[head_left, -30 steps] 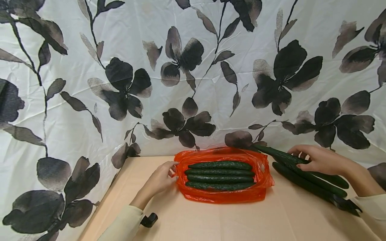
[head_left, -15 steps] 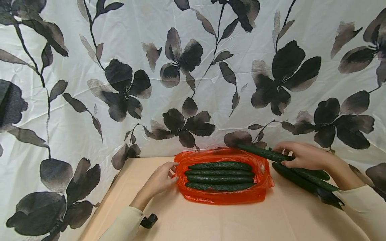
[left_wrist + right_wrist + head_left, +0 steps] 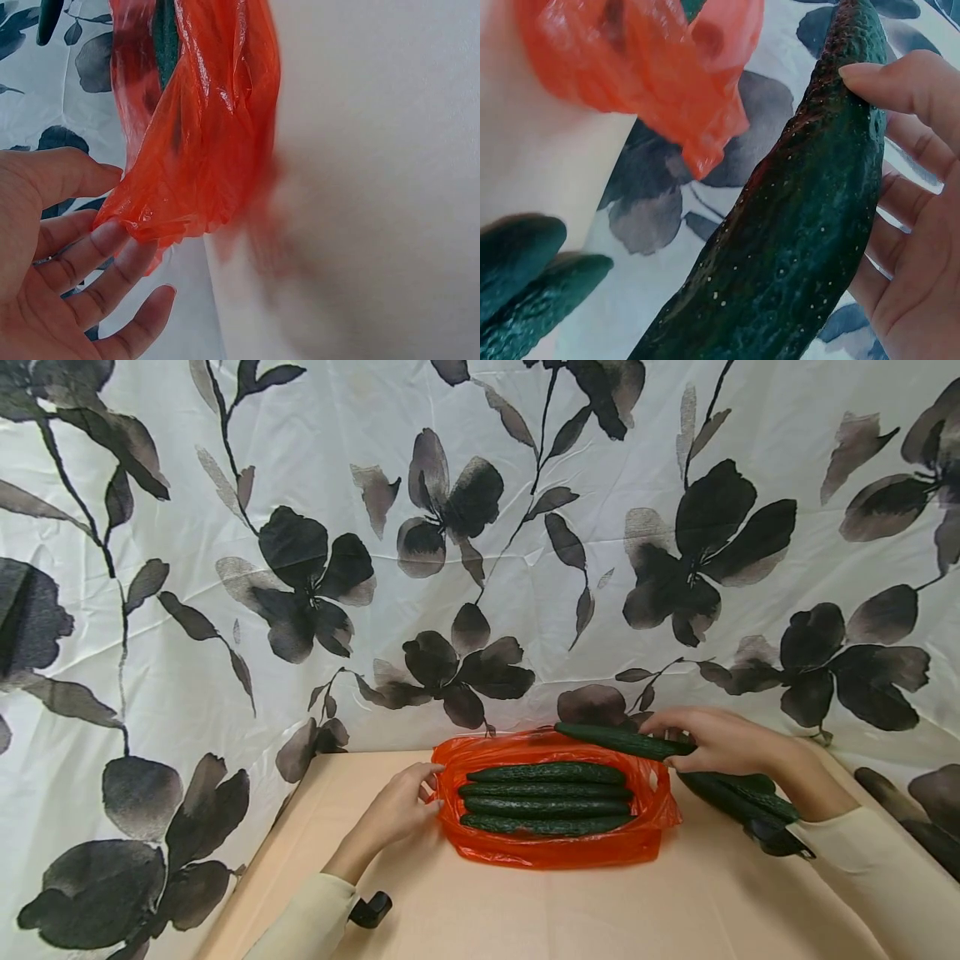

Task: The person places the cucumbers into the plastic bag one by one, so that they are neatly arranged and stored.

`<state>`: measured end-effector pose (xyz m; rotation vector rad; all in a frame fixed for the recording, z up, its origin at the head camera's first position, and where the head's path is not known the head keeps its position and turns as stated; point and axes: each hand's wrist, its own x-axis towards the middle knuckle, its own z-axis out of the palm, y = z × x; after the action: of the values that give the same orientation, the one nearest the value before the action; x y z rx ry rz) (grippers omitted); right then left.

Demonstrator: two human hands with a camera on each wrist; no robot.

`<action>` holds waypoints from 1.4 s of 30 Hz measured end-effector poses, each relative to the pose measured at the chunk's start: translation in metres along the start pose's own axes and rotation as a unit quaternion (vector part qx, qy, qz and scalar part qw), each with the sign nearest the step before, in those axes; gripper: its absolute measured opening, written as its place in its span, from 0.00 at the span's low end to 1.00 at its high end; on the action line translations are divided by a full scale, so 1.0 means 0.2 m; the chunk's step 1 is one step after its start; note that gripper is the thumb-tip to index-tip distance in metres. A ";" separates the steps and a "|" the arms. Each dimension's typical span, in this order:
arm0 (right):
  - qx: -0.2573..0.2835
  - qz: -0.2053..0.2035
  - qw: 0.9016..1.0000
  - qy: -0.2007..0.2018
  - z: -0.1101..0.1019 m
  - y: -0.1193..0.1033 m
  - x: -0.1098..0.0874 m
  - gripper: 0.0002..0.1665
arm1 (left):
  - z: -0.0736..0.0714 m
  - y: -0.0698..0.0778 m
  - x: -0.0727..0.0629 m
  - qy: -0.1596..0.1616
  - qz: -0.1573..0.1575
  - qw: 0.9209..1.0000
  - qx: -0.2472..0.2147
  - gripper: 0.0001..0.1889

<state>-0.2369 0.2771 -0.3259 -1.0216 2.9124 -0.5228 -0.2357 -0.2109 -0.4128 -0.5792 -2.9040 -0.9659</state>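
A red plastic bag [image 3: 555,855] lies open on the table, with several dark green cucumbers [image 3: 546,807] side by side in it. My left hand [image 3: 401,802] pinches the bag's left end; in the left wrist view the thumb lies on the film and fingertips [image 3: 111,234] are behind it. My right hand [image 3: 731,747] holds another cucumber [image 3: 603,737] between thumb and fingers, its far end over the bag's back right rim. In the right wrist view this bumpy cucumber [image 3: 780,247] runs diagonally, clear of the bag.
More cucumbers [image 3: 723,795] lie on the table right of the bag, partly hidden under my right forearm. A black device [image 3: 371,910] sits at my left wrist. Flower-printed white cloth [image 3: 465,568] hangs behind the table [image 3: 525,910].
My right hand has moved left, lifting the cucumber from the pile and carrying it to the bag's back right rim. The left hand has stayed at the bag's left end.
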 end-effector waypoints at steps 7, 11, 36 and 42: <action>-0.005 -0.023 1.000 -0.002 0.03 -0.05 0.08 0.25 | 0.00 0.00 0.00 -0.001 -0.003 1.000 0.005 0.27; 0.002 -0.031 0.999 -0.006 0.05 -0.08 0.12 0.27 | 0.00 0.00 0.01 -0.002 -0.007 1.000 0.006 0.27; 0.029 -0.070 0.995 -0.060 0.23 -0.27 0.34 0.26 | 0.00 0.01 0.01 -0.004 -0.005 1.000 0.008 0.27; 0.026 -0.078 0.994 -0.073 0.28 -0.30 0.38 0.27 | 0.00 0.01 0.00 -0.006 -0.008 1.000 0.005 0.28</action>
<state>-0.2540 0.1700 -0.3533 -1.2307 2.6931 -0.5004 -0.2357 -0.2090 -0.4116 -0.5644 -2.9264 -0.9539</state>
